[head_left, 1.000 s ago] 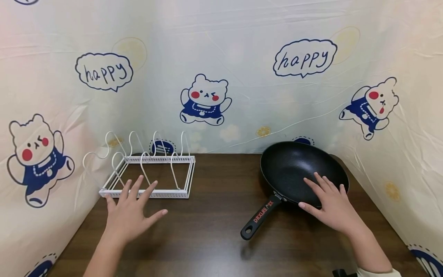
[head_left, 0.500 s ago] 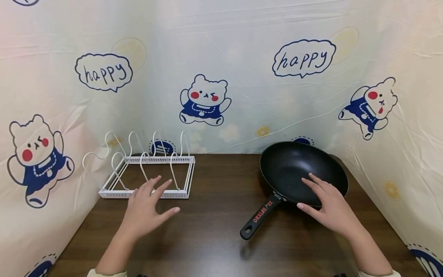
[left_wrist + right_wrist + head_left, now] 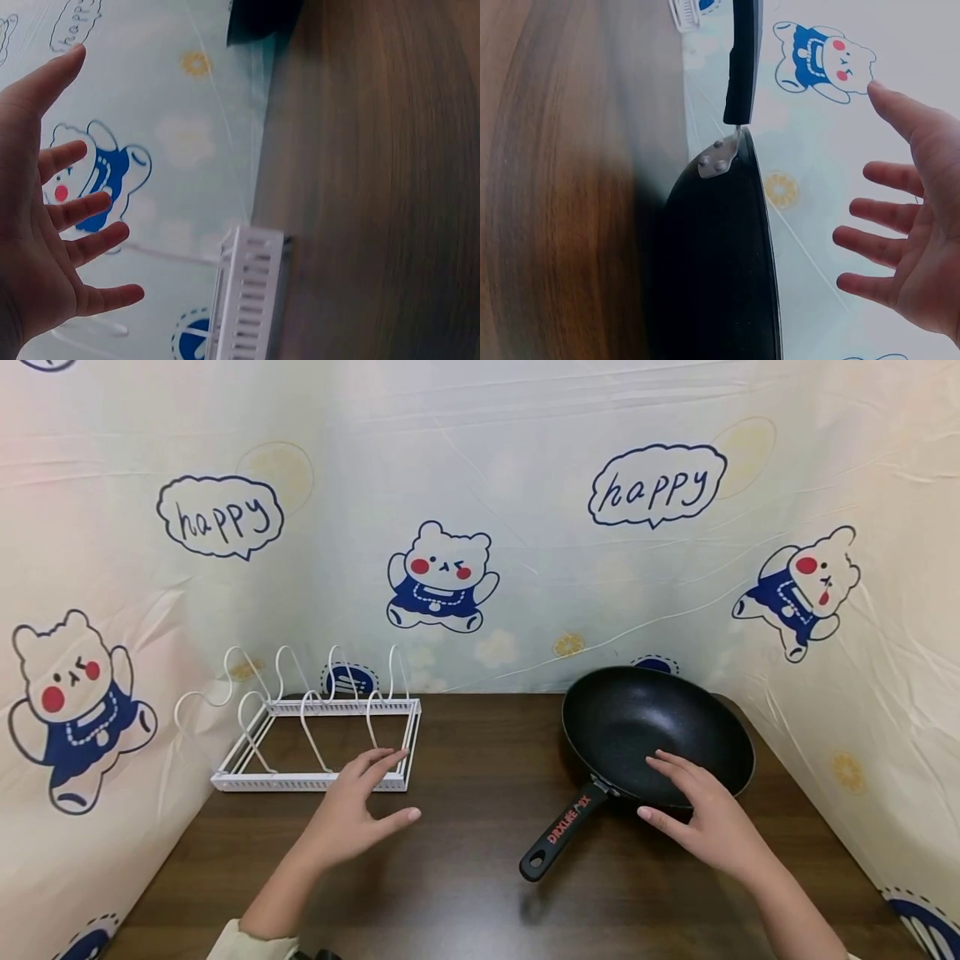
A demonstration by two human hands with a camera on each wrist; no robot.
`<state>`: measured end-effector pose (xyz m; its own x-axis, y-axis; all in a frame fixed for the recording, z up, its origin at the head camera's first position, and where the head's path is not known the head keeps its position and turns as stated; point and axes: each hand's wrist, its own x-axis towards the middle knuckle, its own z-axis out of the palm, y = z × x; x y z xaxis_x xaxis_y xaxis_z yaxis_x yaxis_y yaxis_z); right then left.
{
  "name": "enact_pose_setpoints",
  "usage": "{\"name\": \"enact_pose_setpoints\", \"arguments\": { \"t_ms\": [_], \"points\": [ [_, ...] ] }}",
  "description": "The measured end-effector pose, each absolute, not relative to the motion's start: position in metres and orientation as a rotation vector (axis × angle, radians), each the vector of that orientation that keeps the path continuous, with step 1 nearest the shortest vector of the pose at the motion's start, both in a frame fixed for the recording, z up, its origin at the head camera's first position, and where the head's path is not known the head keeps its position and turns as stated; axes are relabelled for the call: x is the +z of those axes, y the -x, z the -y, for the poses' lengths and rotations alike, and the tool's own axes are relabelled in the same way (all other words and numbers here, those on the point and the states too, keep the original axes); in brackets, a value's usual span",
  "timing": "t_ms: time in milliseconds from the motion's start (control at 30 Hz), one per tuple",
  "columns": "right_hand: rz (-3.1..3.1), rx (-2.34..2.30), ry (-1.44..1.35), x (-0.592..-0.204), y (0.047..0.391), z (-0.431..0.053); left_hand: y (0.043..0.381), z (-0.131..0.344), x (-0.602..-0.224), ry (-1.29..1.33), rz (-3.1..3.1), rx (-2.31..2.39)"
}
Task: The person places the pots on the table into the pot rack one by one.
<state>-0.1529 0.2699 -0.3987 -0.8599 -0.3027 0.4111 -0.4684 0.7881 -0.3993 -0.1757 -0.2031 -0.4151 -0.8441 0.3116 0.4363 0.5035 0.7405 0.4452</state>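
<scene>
A black frying pan (image 3: 622, 718) sits on the right of the table, its handle (image 3: 562, 833) angled toward the front left. Over the pan's near rim hovers my right hand (image 3: 708, 822), fingers spread; the right wrist view shows a gap between this hand (image 3: 930, 240) and the pan's side (image 3: 720, 270). On the left stands a white wire rack (image 3: 315, 781) with several upright loops. Just in front of its near right corner, my left hand (image 3: 348, 818) is raised with fingers apart. In the left wrist view that hand (image 3: 45, 232) holds nothing, and the rack's slotted edge (image 3: 251, 300) is beside it.
The brown wooden table (image 3: 480, 793) reaches back to a pale curtain (image 3: 540, 568) printed with cartoon bears, which also closes off both sides. Bare tabletop lies between the rack and the pan handle.
My left hand has moved right, from the rack's front left to near its right corner. My right hand has shifted slightly left. Rack and pan stay in place.
</scene>
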Motion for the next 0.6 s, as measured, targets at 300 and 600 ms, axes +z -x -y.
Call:
{"name": "enact_pose_setpoints", "arguments": {
  "t_ms": [300, 600],
  "points": [
    [2.659, 0.817, -0.568, -0.401, 0.148, -0.262, 0.176, 0.176, -0.418, 0.716, 2.643, -1.024],
    [2.654, 0.905, -0.483, -0.406, 0.144, -0.251, 0.179, 0.151, -0.422, 0.826, 2.663, -1.179]
  ]
}}
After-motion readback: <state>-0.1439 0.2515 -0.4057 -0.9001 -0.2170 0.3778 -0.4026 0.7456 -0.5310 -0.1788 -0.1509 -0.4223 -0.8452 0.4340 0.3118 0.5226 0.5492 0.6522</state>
